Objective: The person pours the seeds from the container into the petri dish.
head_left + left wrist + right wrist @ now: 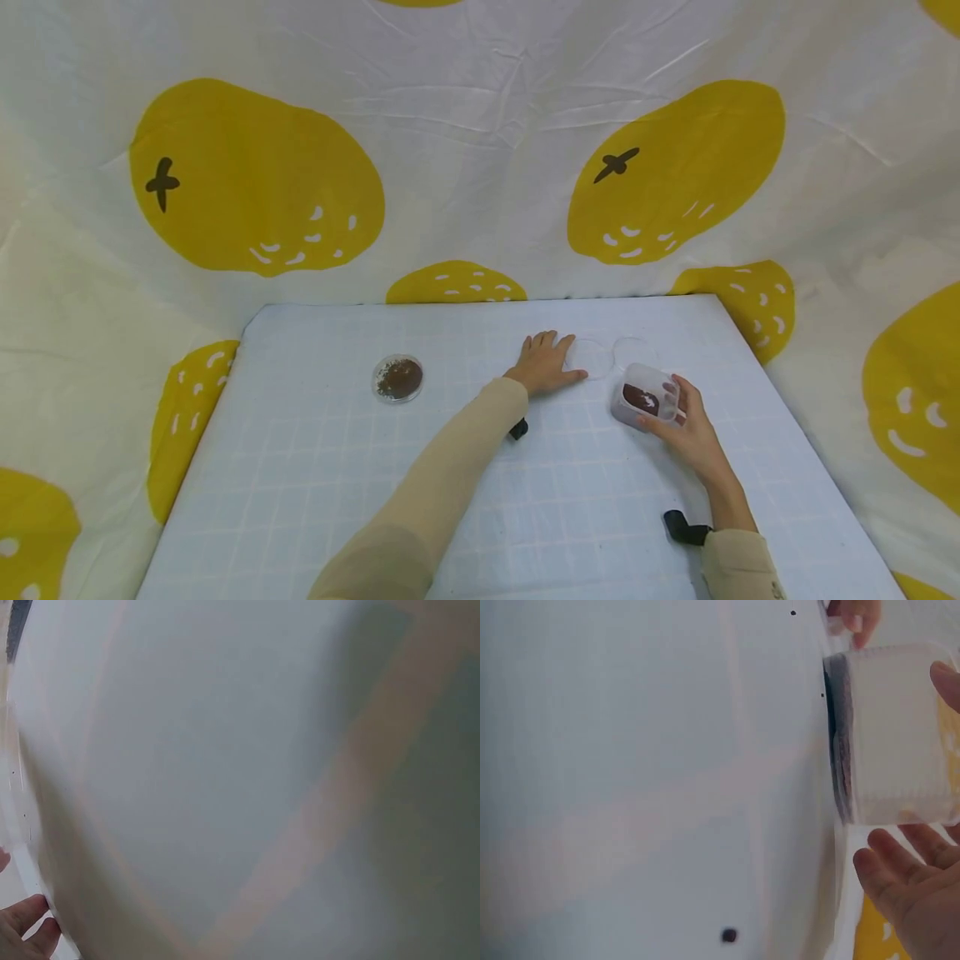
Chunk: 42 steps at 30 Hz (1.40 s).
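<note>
My right hand (697,435) grips a clear square plastic tub (624,410) from its right side, thumb at the near wall and fingers round the far side. The tub is tilted, and dark brown powder (640,400) lies in it. In the right wrist view the tub (900,735) shows side-on, with the powder along its lower side. My left hand (543,365) rests on the table with fingers spread, thumb and index finger at the edge of a clear round dish (591,359). The left wrist view catches only its fingertips (46,934).
A second clear round piece (633,351) lies just right of the dish, behind the tub. Farther left stands a round dish (377,390) with brown powder in it. The table (300,483) has a pale checked cloth and a fruit-print curtain (480,200) behind it.
</note>
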Available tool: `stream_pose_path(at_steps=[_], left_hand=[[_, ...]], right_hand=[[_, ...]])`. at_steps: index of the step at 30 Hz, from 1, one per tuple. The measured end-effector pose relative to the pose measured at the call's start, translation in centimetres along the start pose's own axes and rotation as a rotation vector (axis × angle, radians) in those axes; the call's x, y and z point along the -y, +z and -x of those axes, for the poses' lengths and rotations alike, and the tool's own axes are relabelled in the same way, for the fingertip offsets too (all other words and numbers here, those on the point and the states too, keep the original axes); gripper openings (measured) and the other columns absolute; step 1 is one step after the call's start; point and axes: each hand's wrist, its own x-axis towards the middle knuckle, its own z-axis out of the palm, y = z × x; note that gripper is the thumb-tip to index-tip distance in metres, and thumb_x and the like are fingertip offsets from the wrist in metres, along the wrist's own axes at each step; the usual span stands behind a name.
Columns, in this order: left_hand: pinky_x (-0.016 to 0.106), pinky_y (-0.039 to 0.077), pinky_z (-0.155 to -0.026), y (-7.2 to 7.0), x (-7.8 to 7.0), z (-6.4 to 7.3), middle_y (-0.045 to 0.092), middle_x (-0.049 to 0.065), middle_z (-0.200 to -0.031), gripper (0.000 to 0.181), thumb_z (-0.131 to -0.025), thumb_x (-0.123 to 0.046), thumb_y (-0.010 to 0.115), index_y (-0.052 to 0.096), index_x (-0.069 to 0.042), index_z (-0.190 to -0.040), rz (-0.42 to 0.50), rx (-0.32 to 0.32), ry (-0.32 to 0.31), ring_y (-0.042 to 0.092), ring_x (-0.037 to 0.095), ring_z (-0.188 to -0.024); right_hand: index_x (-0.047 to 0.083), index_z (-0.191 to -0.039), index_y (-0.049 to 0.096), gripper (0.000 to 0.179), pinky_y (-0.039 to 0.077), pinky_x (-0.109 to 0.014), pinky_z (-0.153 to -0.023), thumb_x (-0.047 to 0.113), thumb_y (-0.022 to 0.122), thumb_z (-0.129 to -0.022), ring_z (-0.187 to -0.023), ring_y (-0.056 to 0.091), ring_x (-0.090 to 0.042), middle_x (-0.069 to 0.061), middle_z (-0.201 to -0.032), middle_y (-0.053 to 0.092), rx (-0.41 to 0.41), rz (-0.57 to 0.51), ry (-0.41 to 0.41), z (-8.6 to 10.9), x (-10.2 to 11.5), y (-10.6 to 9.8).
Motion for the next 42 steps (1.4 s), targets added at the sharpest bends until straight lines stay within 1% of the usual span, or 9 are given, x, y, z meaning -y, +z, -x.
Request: stream_pose_path(at_steps=[3, 8, 12, 16, 19, 23, 31, 37, 42], left_hand=[[0.052, 0.02, -0.117, 0.0, 0.0, 0.0, 0.03, 0.009, -0.158, 0.082, -0.093, -0.073, 0.044, 0.028, -0.026, -0.158, -0.007, 0.0, -0.005, 0.026, 0.027, -0.145], [0.051, 0.02, -0.117, -0.1, -0.1, 0.2, 0.03, 0.008, -0.158, 0.081, -0.093, -0.073, 0.044, 0.028, -0.027, -0.158, -0.016, 0.004, -0.015, 0.026, 0.026, -0.145], [0.05, 0.02, -0.117, -0.3, -0.2, 0.3, 0.03, 0.007, -0.158, 0.081, -0.093, -0.073, 0.044, 0.028, -0.027, -0.158, -0.012, 0.007, -0.02, 0.026, 0.025, -0.145], [0.051, 0.02, -0.117, -0.3, -0.1, 0.4, 0.03, 0.008, -0.158, 0.081, -0.093, -0.073, 0.045, 0.028, -0.027, -0.158, 0.004, 0.011, -0.027, 0.026, 0.025, -0.145], [0.051, 0.02, -0.118, -0.1, 0.0, 0.3, 0.03, 0.008, -0.159, 0.081, -0.093, -0.073, 0.044, 0.028, -0.028, -0.158, 0.009, 0.009, -0.026, 0.026, 0.025, -0.145], [0.051, 0.02, -0.117, 0.1, 0.1, 0.1, 0.029, 0.008, -0.158, 0.082, -0.093, -0.074, 0.044, 0.028, -0.028, -0.158, 0.014, 0.003, -0.02, 0.026, 0.026, -0.145], [0.05, 0.019, -0.118, 0.3, 0.2, -0.1, 0.028, 0.007, -0.159, 0.082, -0.093, -0.075, 0.042, 0.026, -0.028, -0.159, 0.017, 0.004, -0.017, 0.024, 0.025, -0.146], [0.051, 0.018, -0.118, 0.2, 0.2, -0.1, 0.028, 0.007, -0.159, 0.082, -0.093, -0.074, 0.043, 0.026, -0.028, -0.159, 0.019, 0.005, -0.015, 0.024, 0.025, -0.146], [0.051, 0.018, -0.118, 0.4, 0.3, -0.1, 0.027, 0.007, -0.16, 0.083, -0.093, -0.075, 0.043, 0.026, -0.028, -0.159, 0.025, 0.007, -0.018, 0.024, 0.026, -0.146]], right_hand=[[0.009, -0.159, 0.002, 0.11, 0.023, -0.071, -0.107, 0.031, 0.081, -0.087, -0.14, 0.022, -0.055, -0.032, -0.158, 0.017, -0.011, -0.006, -0.007, 0.0, 0.1, 0.0], [0.007, -0.159, 0.005, 0.108, 0.025, -0.067, -0.108, 0.028, 0.082, -0.086, -0.139, 0.027, -0.052, -0.031, -0.155, 0.024, -0.048, -0.023, -0.043, 0.0, 0.0, -0.1], [0.008, -0.159, 0.006, 0.109, 0.025, -0.066, -0.109, 0.028, 0.083, -0.085, -0.139, 0.029, -0.05, -0.03, -0.155, 0.026, -0.069, -0.023, -0.045, -0.1, 0.0, 0.0], [0.01, -0.16, 0.007, 0.11, 0.024, -0.065, -0.11, 0.029, 0.084, -0.084, -0.14, 0.027, -0.049, -0.029, -0.156, 0.026, -0.09, 0.002, -0.052, -0.3, 0.2, -0.1], [0.01, -0.16, 0.009, 0.11, 0.024, -0.065, -0.11, 0.03, 0.085, -0.083, -0.14, 0.027, -0.051, -0.029, -0.156, 0.025, -0.108, 0.024, -0.065, -0.5, 0.5, -0.2], [0.009, -0.16, 0.011, 0.108, 0.027, -0.068, -0.107, 0.028, 0.085, -0.083, -0.136, 0.031, -0.055, -0.029, -0.155, 0.025, -0.124, 0.037, -0.093, -0.9, 1.0, -0.5], [0.007, -0.159, 0.016, 0.103, 0.031, -0.067, -0.105, 0.026, 0.084, -0.083, -0.134, 0.032, -0.052, -0.03, -0.151, 0.026, -0.152, 0.091, -0.166, -2.1, 1.6, -0.5], [0.009, -0.159, 0.017, 0.104, 0.035, -0.069, -0.101, 0.027, 0.085, -0.083, -0.134, 0.032, -0.051, -0.03, -0.15, 0.026, -0.17, 0.142, -0.182, -3.2, 1.9, -0.7], [0.003, -0.157, 0.021, 0.102, 0.04, -0.066, -0.098, 0.019, 0.087, -0.08, -0.129, 0.036, -0.047, -0.031, -0.144, 0.032, -0.195, 0.199, -0.253, -4.1, 2.4, -0.9]])
